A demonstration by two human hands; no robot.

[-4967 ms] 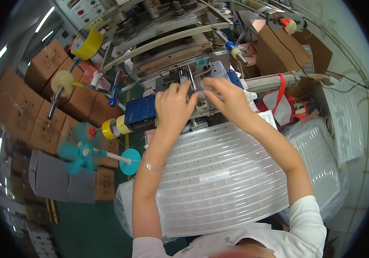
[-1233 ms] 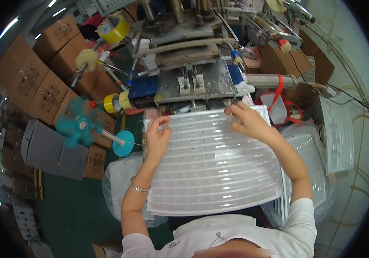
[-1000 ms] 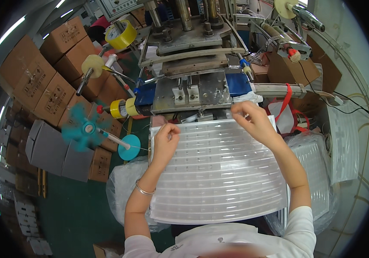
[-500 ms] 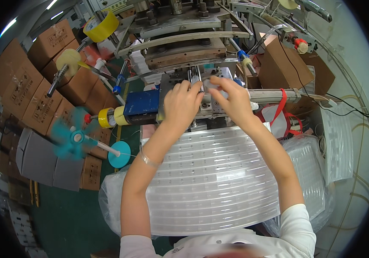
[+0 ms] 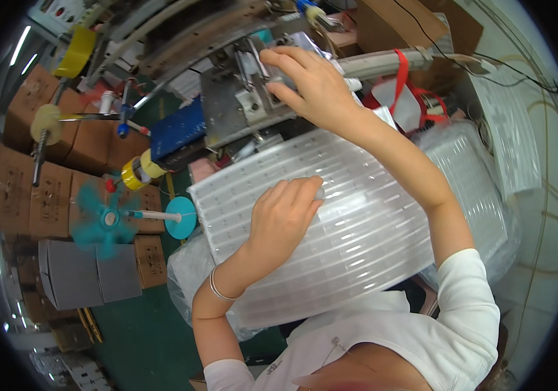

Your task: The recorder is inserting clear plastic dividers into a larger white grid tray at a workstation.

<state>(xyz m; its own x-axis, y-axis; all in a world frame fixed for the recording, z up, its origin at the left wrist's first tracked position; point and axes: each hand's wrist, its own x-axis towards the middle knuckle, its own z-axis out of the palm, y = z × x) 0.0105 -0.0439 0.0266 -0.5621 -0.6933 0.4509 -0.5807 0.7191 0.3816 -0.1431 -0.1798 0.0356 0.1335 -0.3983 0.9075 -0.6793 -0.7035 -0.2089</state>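
A large translucent plastic tray (image 5: 376, 234) with raised ribs and rows of small pieces lies in front of me, tilted in view. Over its middle, my left hand (image 5: 282, 218) is closed with fingertips together; a small translucent piece (image 5: 320, 193) peeks out at them, its kind unclear. My right hand (image 5: 318, 88) reaches to the metal fixture (image 5: 251, 107) of the machine, thumb and forefinger apart, with nothing visible between them. Two bright rods (image 5: 246, 68) stand on the fixture just left of those fingertips.
A blue block (image 5: 178, 130) and a yellow tape roll (image 5: 134, 173) sit left of the fixture. Beyond them are a teal fan (image 5: 110, 218) and stacked cartons (image 5: 5, 189). A red strap (image 5: 400, 81) hangs by a pale cylinder (image 5: 380, 63). Bagged trays (image 5: 468, 189) are at right.
My left hand has come back from the fixture to above the tray. My right hand stays at the fixture, fingers apart. The whole view has turned and shifted.
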